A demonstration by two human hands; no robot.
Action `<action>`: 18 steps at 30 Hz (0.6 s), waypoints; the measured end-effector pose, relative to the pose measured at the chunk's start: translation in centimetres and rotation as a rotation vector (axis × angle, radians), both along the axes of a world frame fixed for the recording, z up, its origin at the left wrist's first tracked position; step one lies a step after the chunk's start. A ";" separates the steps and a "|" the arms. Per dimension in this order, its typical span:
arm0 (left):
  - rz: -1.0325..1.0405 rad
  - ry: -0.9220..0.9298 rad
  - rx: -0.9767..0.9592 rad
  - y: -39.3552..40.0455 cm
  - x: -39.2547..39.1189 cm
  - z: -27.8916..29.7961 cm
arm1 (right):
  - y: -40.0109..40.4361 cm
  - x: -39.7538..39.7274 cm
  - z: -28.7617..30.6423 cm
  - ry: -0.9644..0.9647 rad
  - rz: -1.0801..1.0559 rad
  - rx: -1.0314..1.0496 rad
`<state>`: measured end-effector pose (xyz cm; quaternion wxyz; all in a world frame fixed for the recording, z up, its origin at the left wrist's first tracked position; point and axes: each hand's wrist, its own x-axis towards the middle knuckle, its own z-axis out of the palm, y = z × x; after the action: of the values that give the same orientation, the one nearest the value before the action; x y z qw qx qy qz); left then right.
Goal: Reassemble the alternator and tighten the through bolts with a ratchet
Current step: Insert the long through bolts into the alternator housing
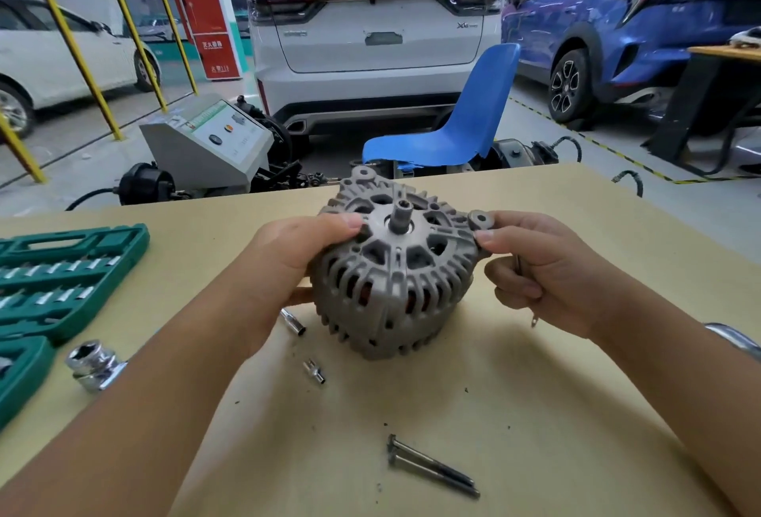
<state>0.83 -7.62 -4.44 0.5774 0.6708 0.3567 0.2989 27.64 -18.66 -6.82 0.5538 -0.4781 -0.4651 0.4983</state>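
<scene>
A tan, flat-topped work table (535,413) fills the lower half of the view, with parked cars and a blue plastic chair (465,121) on the workshop floor beyond its far edge. At the table's left edge lies an open green plastic socket-set case (61,277) with rows of small chrome sockets in its slots.

Near the table's centre sits the grey cast-metal alternator (395,269), its vented housing tilted toward the camera and its short shaft (401,216) pointing up and away; copper-coloured windings show through the slots.

The person's left hand (288,261) grasps the alternator's left side, thumb laid over the top face and fingers wrapped behind the housing. The right hand (539,269) pinches the right rim just below a mounting ear with thumb and forefinger, while its other fingers curl round a thin metal rod, probably a through bolt (533,321), most of it hidden in the palm.

A chrome ratchet head (92,364) lies beside the case, partly behind the left forearm. Two long dark through bolts (432,469) rest side by side, touching, nearer the camera. Two small chrome sockets (293,323) (314,370) lie just left of the alternator's base.
</scene>
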 end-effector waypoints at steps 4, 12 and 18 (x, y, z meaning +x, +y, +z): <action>-0.135 -0.045 0.032 0.3 -0.6 -0.6 | -0.1 -0.3 0.2 -0.014 0.080 0.064; -0.115 -0.079 0.092 0.2 -0.5 -1.5 | 0.4 -1.6 0.1 0.080 -0.266 -0.094; -0.122 -0.071 -0.056 -0.4 -0.3 -1.5 | 0.2 -1.5 0.2 -0.025 -0.261 -0.351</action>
<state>0.48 -7.98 -5.95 0.6253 0.6639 0.3030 0.2766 26.11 -18.49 -6.63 0.5159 -0.6295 -0.3122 0.4899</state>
